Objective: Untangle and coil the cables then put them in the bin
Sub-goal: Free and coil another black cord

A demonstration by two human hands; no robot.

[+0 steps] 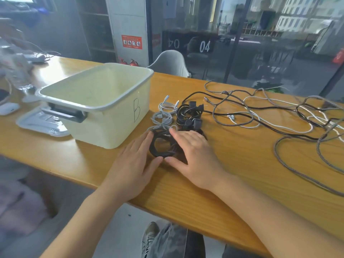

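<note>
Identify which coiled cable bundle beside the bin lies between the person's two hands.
The black coil nearest the table's front edge: the left hand and right hand flank it. The white coils and the other black bundle lie farther back, untouched.

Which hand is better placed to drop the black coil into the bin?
Left, probably. The left hand touches the black coil on the side nearest the bin; the right hand lies farther away.

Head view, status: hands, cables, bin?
Left hand and right hand open, cupping black coil. Bin holds nothing visible. Tangled cables still loose at right.
</note>
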